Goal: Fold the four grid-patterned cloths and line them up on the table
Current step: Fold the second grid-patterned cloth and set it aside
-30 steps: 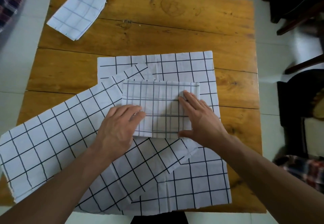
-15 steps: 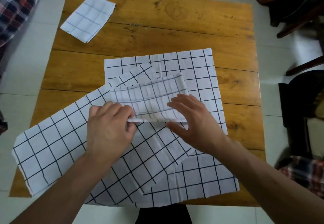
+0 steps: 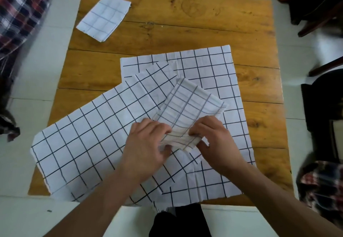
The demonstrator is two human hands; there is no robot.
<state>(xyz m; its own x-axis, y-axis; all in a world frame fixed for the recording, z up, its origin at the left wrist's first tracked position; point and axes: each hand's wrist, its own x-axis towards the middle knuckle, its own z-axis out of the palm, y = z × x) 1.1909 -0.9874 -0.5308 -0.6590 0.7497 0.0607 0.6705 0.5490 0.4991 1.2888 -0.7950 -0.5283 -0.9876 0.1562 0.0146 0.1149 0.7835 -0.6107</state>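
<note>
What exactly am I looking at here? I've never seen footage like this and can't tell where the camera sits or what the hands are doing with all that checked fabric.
There is no machine: a person wears one camera on the head, looking down at their own bare arms. Below is a wooden table. The left hand and right hand together pinch the near end of a partly folded grid cloth, lifting it. Under it lie two unfolded grid cloths, spread flat and overlapping: an angled one reaching toward the left, and a squarer one beneath it on the right. A finished folded cloth sits apart at the far left corner. So one of four looks done, one is in progress.
</note>
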